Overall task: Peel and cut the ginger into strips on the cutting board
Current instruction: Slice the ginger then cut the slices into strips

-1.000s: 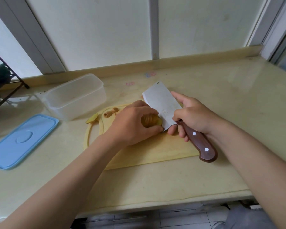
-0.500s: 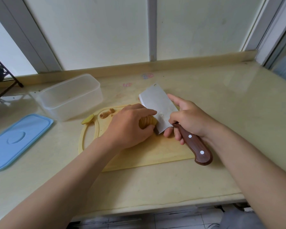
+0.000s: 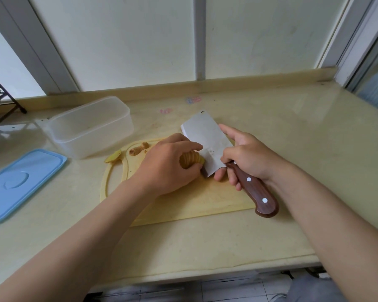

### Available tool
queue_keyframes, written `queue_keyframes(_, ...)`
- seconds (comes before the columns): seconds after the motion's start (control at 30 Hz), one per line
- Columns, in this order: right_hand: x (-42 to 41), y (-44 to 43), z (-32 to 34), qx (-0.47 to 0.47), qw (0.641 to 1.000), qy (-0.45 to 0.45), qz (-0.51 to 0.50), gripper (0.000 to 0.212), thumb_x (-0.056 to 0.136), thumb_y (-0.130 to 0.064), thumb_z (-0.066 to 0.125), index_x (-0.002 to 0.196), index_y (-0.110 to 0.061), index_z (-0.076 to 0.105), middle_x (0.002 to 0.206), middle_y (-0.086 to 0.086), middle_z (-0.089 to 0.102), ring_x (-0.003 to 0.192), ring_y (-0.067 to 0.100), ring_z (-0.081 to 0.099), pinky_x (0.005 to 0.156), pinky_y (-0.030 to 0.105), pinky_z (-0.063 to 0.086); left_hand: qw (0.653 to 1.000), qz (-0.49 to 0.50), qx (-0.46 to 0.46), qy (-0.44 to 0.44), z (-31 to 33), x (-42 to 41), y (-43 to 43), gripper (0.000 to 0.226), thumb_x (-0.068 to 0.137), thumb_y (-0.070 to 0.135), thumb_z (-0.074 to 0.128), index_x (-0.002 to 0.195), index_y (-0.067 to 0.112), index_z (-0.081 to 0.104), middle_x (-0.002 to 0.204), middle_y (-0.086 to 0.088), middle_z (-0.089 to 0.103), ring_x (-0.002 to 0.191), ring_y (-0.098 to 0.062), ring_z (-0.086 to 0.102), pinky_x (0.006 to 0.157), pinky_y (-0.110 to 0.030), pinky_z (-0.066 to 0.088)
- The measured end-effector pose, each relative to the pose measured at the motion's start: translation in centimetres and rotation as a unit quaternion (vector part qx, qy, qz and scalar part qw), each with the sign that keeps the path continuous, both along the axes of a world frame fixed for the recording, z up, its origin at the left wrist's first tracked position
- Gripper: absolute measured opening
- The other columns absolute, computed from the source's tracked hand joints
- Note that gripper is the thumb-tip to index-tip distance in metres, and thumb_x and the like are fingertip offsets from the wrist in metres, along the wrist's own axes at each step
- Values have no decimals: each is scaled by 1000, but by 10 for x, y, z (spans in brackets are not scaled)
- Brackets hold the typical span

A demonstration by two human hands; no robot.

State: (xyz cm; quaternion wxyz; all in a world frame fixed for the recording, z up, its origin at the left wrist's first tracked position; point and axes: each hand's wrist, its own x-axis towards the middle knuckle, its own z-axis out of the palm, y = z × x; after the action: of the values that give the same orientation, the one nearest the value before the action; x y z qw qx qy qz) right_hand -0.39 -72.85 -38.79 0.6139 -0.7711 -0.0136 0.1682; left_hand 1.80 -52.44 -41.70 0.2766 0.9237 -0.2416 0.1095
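Note:
On the yellow cutting board (image 3: pixel 183 205) my left hand (image 3: pixel 168 164) curls over a piece of ginger (image 3: pixel 191 160) and holds it down; the ginger shows several slice lines. My right hand (image 3: pixel 247 155) grips the brown wooden handle of a cleaver (image 3: pixel 205 142), index finger laid along the flat of the blade. The blade's edge stands against the right end of the ginger. A small ginger knob (image 3: pixel 139 148) lies at the board's far left corner, and a yellow ginger scrap (image 3: pixel 113 158) rests by the board's handle loop.
A clear plastic container (image 3: pixel 90 125) stands on the counter behind the board at the left. Its blue lid (image 3: pixel 20 184) lies flat further left. A black metal rack leg (image 3: pixel 7 101) is at the far left. The counter's front edge (image 3: pixel 205 269) runs below my arms.
The cleaver and both hands stay at the ginger with only slight shifts. The view has drifted a little, so everything sits slightly lower and to the left in the frame.

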Motion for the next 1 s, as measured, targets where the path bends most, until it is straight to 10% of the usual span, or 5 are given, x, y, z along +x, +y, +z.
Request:
queue_keyframes(0.43,-1,0,2,-8,1000,0,0,67,93,7,41,96,-59,51,90,42,68,46,25,56,46,30,49,1000,-11,4,-21,2,-2,-3,32,71,38,66,99,24,74,103,11,66,91,-13,63,75,-40,56)
queue_keyframes(0.73,2,-4,-2,1,1000,-11,-4,67,93,8,41,94,-59,48,58,19,67,72,39,59,45,29,49,998,38,-49,-13,0,0,0,23,70,25,76,93,24,73,95,18,59,83,-6,58,71,-24,50)
queue_keyframes(1.0,5,-8,-1,11,1000,-4,-21,62,91,10,39,107,-48,57,76,31,72,43,24,53,40,27,47,986,98,-105,84,15,8,18,19,75,19,76,92,24,71,79,10,60,69,-6,53,58,-23,39)
